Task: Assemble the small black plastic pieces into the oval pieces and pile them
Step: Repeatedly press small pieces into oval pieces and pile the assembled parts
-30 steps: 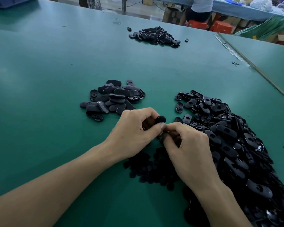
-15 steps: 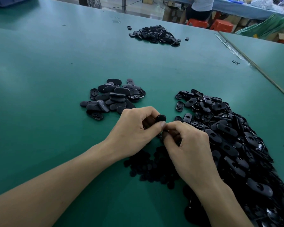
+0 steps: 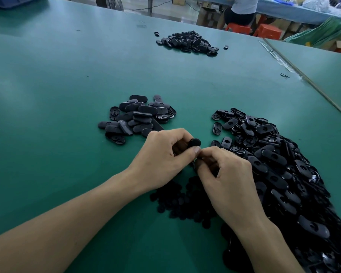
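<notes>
no text, label, brand or number can be read here. any marks on the black oval pieces (image 3: 138, 115) and the cardboard boxes (image 3: 206, 13) are too small to tell.

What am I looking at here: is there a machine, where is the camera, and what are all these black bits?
There is no machine. These are a person's two bare hands, filmed by one wide-angle camera worn on the head, looking forward and down. The left hand grips a black oval piece, whose rounded end shows above the thumb. The right hand pinches at the same piece with curled fingers; whether it also holds a small insert is hidden. Everything lies on a green table. To the right of the hands is a big heap of oval pieces. Under the hands lies a patch of small black round pieces. Ahead on the left is a small pile of ovals, probably the finished ones. A further pile lies far across the table.
</notes>
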{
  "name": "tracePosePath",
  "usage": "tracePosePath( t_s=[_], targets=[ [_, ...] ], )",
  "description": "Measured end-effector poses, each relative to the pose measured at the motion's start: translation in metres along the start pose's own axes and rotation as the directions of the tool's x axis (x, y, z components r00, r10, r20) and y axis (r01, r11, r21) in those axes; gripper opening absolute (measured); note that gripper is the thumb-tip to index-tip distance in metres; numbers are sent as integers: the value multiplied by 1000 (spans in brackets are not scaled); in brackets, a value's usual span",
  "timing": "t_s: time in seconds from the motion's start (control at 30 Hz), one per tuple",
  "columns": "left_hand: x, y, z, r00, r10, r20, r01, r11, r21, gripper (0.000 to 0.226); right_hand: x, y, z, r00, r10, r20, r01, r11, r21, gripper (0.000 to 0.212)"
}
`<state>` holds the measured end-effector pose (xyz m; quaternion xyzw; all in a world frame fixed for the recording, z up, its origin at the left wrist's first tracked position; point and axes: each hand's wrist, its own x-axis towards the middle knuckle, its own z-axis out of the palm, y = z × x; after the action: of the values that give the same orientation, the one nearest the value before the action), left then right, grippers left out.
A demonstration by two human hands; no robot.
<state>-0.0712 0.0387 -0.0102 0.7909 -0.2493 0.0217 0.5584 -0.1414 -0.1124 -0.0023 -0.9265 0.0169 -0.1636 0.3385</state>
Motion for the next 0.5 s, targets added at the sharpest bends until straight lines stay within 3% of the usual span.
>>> tracePosePath(
  t_s=[0.5],
  targets=[
    [1,1,0,1000,-2,-11,2,1000,13,8,0,0,-1,1000,-3,3,3,1000,-7,14]
  ],
)
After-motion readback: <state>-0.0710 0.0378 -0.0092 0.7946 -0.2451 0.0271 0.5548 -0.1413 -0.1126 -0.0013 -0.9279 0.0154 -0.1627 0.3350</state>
